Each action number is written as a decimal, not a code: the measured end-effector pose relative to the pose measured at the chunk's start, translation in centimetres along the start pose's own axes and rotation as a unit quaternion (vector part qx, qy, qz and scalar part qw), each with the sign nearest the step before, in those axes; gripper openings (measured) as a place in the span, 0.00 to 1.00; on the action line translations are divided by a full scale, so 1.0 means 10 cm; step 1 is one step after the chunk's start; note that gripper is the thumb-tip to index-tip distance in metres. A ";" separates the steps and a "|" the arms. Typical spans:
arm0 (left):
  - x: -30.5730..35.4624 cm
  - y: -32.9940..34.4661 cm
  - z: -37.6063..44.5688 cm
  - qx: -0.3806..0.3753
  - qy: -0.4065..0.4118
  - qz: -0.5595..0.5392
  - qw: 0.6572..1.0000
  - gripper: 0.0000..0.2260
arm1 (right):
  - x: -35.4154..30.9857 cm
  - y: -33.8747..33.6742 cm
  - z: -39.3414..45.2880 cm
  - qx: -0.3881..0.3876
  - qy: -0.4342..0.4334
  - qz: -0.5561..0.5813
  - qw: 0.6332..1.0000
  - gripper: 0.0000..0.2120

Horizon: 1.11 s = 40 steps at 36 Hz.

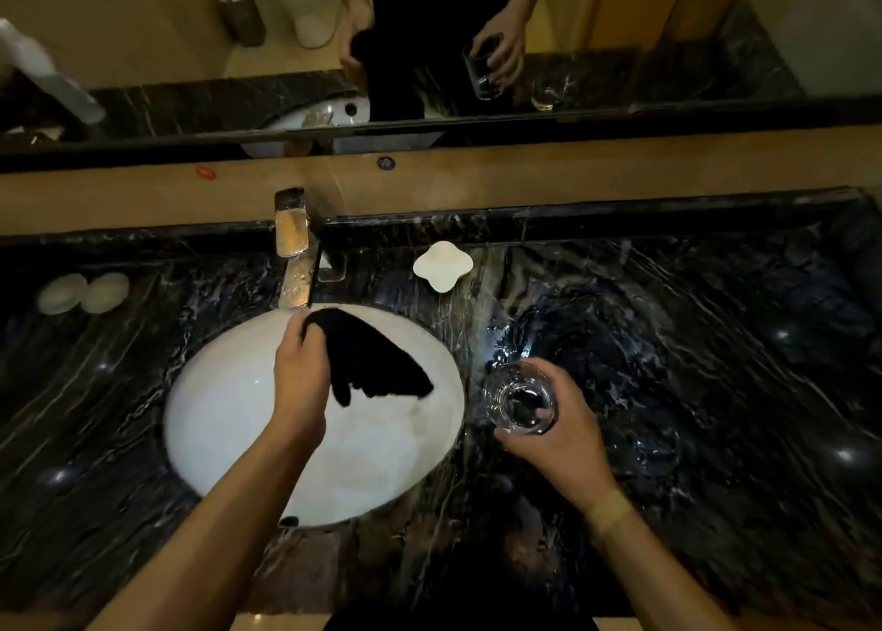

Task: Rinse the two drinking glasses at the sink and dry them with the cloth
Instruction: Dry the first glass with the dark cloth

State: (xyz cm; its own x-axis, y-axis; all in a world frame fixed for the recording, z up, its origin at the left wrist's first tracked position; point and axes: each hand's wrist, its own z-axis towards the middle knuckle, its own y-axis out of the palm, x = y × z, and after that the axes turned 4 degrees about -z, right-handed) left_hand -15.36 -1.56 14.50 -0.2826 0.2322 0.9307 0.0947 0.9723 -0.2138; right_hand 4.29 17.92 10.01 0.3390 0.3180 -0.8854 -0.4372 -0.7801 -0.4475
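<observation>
Left hand (pixel 300 368) gripping black cloth (pixel 377 358) over white sink (pixel 229 406), right hand (pixel 549 435) holding glass (pixel 518 399) above dark marble desk (pixel 716 344), tap (pixel 293 248) and white soap dish (pixel 443 266) behind.

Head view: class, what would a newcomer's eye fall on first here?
The white sink stands out against the dark marble counter. Over it the left hand grips a black cloth. To its right, the right hand holds a clear glass above the counter.

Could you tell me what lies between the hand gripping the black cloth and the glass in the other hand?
In the head view, the black cloth hangs over the white sink, whose rim and a strip of dark marble counter precede the glass.
</observation>
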 end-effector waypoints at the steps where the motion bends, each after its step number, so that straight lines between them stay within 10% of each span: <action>1: 0.02 -0.03 -0.09 0.001 -0.001 -0.001 1.000 0.10 | -0.02 -0.01 -0.02 0.004 -0.009 -0.015 1.000 0.39; 19: 0.11 0.38 -1.64 -0.224 0.093 -0.075 0.967 0.17 | -0.37 0.01 -0.25 -0.007 -0.076 -0.066 0.995 0.33; 26: -0.16 0.19 -1.48 -0.326 0.417 0.277 0.802 0.29 | -0.39 -0.15 -0.27 -0.022 -0.142 -0.070 0.987 0.29; 33: 0.07 0.13 -1.24 -0.391 0.440 0.458 0.667 0.32 | -0.46 -0.37 -0.23 -0.129 -0.145 -0.089 0.977 0.39; 40: 0.24 0.31 -1.23 -0.452 0.450 0.450 0.625 0.13 | -0.55 -0.45 -0.15 -0.256 -0.138 -0.118 0.949 0.42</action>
State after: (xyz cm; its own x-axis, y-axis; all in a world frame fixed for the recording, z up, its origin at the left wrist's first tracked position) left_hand -4.00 1.65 19.72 0.8859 0.1691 0.4319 0.4451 -0.0478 -0.8942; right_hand 5.63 18.91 17.04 0.1139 0.5900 -0.7993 0.1107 -0.8071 -0.5799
